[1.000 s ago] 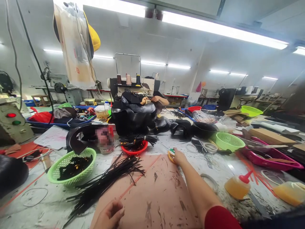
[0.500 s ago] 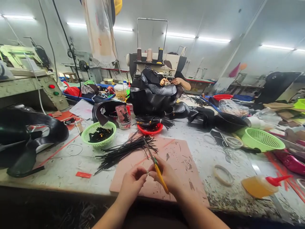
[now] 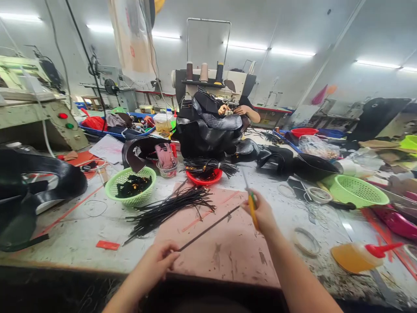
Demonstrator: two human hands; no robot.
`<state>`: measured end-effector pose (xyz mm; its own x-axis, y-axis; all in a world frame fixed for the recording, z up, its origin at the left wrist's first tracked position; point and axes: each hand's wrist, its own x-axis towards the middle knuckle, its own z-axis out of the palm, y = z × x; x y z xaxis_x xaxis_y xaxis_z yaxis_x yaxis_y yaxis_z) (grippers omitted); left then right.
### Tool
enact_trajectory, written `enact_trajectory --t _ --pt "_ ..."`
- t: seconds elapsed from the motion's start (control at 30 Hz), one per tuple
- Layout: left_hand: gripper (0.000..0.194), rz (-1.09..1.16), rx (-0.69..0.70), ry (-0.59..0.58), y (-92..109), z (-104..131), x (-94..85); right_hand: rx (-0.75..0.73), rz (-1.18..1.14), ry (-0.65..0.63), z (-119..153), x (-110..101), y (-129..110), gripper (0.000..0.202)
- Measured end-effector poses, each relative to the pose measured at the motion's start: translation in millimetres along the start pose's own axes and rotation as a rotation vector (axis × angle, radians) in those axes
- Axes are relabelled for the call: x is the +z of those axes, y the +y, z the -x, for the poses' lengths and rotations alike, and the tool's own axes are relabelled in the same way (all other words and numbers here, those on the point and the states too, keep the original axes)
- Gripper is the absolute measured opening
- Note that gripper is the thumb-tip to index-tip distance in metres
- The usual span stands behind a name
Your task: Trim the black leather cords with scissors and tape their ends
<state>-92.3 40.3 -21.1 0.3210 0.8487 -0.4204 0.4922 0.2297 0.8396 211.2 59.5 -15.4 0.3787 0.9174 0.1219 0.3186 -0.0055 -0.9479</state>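
My left hand (image 3: 159, 261) pinches the near end of a thin black strip (image 3: 210, 228), which runs taut and slanting above a pink board (image 3: 224, 256). At the strip's far end is my right hand (image 3: 260, 213), its fingers closed on that end. Tucked in the same hand are yellow-handled scissors (image 3: 252, 208), blades pointing up and away. Left of the strip, a loose bundle of black strips (image 3: 172, 208) lies partly on the board. Behind it stands a red bowl (image 3: 204, 179) holding more dark strips.
A green basket (image 3: 112, 184) with small black pieces sits to the left, near a phone (image 3: 167, 156) propped in a cup. To the right are a tape roll (image 3: 306, 241), a glue bottle (image 3: 356, 257) and another green basket (image 3: 358, 193). A co-worker's hands (image 3: 241, 109) work behind black leather.
My hands have moved apart, the right away to the upper right with the scissors, the left down and left. A black strip now stretches between them.
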Motion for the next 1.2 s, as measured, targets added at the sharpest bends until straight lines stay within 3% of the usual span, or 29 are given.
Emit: enact_trajectory --t 0.07,0.17,0.27,0.4,0.57,0.83,1.2 --pt "0.028 -0.073 0.01 0.047 2.3 -2.2 -18.6 0.006 0.133 0.151 -30.5 -22.6 11.2 0.057" --pt "0.028 -0.195 0.109 0.142 9.8 -15.3 -32.2 0.037 0.271 0.128 -64.6 -31.6 27.2 0.055" --pt "0.027 -0.299 0.161 0.198 15.2 -32.2 -27.3 0.037 0.357 0.091 -84.5 -18.9 42.7 0.049" --pt "0.024 -0.269 0.113 0.165 13.7 -48.7 -10.7 0.053 0.449 0.073 -99.3 -6.9 58.7 0.05" --pt "0.029 -0.305 0.134 0.171 10.8 -58.3 -2.0 0.074 0.517 0.057 -109.2 -9.5 67.5 0.051" --pt "0.023 -0.25 0.052 0.132 -0.9 -63.6 2.7 0.087 0.595 0.047 -110.9 -7.8 69.9 0.051" --pt "0.016 -0.49 0.072 0.165 3.2 -62.1 8.7 0.137 0.714 0.046 -107.3 -9.6 70.6 0.05"
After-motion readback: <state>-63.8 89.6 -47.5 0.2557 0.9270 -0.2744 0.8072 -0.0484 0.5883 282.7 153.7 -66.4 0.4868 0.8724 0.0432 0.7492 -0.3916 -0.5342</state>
